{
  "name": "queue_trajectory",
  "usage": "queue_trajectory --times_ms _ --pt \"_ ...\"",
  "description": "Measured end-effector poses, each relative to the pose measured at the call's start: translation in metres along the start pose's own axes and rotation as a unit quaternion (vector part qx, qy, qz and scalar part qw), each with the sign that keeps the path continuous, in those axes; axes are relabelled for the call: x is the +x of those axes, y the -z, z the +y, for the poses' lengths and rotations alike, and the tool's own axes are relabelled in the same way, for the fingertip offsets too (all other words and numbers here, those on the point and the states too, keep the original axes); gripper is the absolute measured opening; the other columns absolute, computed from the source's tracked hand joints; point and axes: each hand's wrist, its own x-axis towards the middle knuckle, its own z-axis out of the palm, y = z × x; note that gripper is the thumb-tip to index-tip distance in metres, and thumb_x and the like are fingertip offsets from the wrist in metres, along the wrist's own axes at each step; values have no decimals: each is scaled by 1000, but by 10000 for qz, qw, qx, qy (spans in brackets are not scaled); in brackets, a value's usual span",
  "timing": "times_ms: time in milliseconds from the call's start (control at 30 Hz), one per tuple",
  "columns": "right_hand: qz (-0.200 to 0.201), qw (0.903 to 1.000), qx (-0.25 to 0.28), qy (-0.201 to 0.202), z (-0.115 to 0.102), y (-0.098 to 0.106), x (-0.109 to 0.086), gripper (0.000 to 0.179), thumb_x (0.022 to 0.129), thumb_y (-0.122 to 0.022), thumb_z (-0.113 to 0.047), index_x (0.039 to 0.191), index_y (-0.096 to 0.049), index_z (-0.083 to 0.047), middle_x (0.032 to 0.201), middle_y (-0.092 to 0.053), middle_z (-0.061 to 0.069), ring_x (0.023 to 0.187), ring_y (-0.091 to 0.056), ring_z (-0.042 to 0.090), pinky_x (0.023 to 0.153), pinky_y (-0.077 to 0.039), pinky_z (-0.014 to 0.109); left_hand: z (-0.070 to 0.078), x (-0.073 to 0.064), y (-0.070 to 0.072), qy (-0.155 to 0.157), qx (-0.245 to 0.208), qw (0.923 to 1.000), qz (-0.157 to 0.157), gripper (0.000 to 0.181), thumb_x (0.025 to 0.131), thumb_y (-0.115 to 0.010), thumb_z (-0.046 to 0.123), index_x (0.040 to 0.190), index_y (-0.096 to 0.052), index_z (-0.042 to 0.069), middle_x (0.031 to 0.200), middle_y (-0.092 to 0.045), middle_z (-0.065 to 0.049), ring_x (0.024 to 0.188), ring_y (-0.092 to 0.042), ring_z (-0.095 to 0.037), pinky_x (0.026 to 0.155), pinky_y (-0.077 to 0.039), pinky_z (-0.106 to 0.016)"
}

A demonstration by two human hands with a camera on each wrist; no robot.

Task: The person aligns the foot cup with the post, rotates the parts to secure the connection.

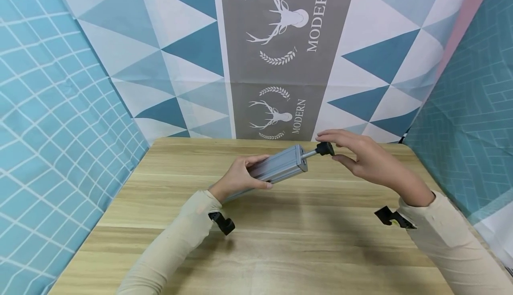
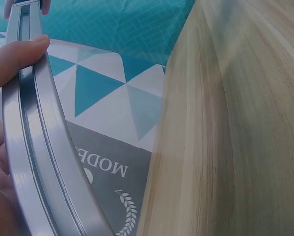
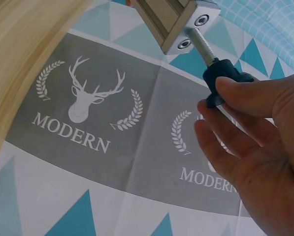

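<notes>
My left hand (image 1: pixel 237 177) grips a silver aluminium profile bar (image 1: pixel 280 165), thumb on one side and fingers on the other. The left wrist view shows the bar's long groove (image 2: pixel 32 105). The bar is held above the table, its far end tilted up to the right. From its metal end plate (image 3: pixel 190 33), which has two bolts, sticks out a threaded rod (image 3: pixel 204 48). On the rod sits a black lobed knob (image 3: pixel 222 77). My right hand (image 1: pixel 370 159) pinches this knob between thumb and fingers, its other fingers loosely bent.
Beneath both hands lies a wood-grain table (image 1: pixel 280 250). A patterned cloth backdrop (image 1: pixel 192 59) with deer prints rises at its back edge. Blue tiled-print sheets (image 1: pixel 52 108) flank the sides. Black mounts (image 1: pixel 222 223) stick out from both sleeves.
</notes>
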Motion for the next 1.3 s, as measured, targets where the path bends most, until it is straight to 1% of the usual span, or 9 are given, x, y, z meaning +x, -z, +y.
queue_trajectory --times_ms 200,333,500,600,733,833,900,1100,1300 --pt "164 9968 135 -768 -3 -3 -1 47 90 -67 -11 135 -54 -6 113 -68 9 95 -66 22 73 -53 39 0 2 -1 -24 -5 10000 36 74 60 -92 19 128 -63 21 124 -64 3 104 -59 -15 92 -43 -35" --pt "287 9875 270 -1527 -5 -6 4 36 95 -60 -31 120 -65 -4 89 -71 2 77 -65 13 67 -51 35 0 2 0 -3 -25 10000 9 74 60 -92 20 128 -63 22 124 -64 5 106 -59 -15 92 -43 -35" --pt "314 9779 429 -2024 -4 -9 5 39 95 -58 -40 108 -70 -5 86 -71 4 76 -66 17 67 -51 38 -2 1 0 -86 22 10000 -14 74 60 -92 20 128 -63 21 125 -64 5 107 -59 -14 93 -43 -34" --pt "217 9810 480 -1866 -2 -10 1 46 91 -66 -36 125 -63 -7 106 -70 10 90 -67 26 75 -53 45 -4 2 0 -81 63 9999 10 74 60 -92 21 128 -63 21 125 -64 5 106 -59 -14 92 -43 -32" --pt "201 9951 382 -887 3 -9 -2 65 81 -76 -11 140 -49 -12 134 -56 12 113 -60 30 83 -52 46 -5 2 0 -35 80 9999 67 74 59 -92 21 128 -63 21 124 -64 4 105 -59 -14 90 -43 -32" --pt "271 9991 237 -217 5 -9 -1 72 76 -76 6 140 -49 -14 138 -53 10 118 -57 27 83 -53 39 -4 2 0 -13 57 10000 62 75 59 -92 21 128 -63 21 125 -64 3 106 -59 -15 92 -43 -34" --pt "293 9993 197 -72 6 -9 0 71 76 -73 11 138 -51 -13 136 -55 9 116 -58 26 82 -53 37 -4 3 0 6 32 10000 44 75 59 -92 21 128 -63 21 125 -64 3 106 -59 -15 92 -43 -35" --pt "240 9953 341 -869 0 -8 2 43 91 -66 -13 132 -56 -4 109 -68 9 91 -66 20 73 -54 38 -4 3 0 -65 50 9999 72 74 59 -92 21 128 -63 22 124 -64 4 105 -59 -15 91 -43 -33" --pt "306 9843 361 -1699 -1 -13 4 33 97 -56 -34 106 -68 -5 78 -67 0 67 -58 11 60 -47 31 -3 2 -1 -91 -41 9999 -43 73 61 -91 19 128 -63 22 125 -63 5 107 -58 -15 91 -43 -34"
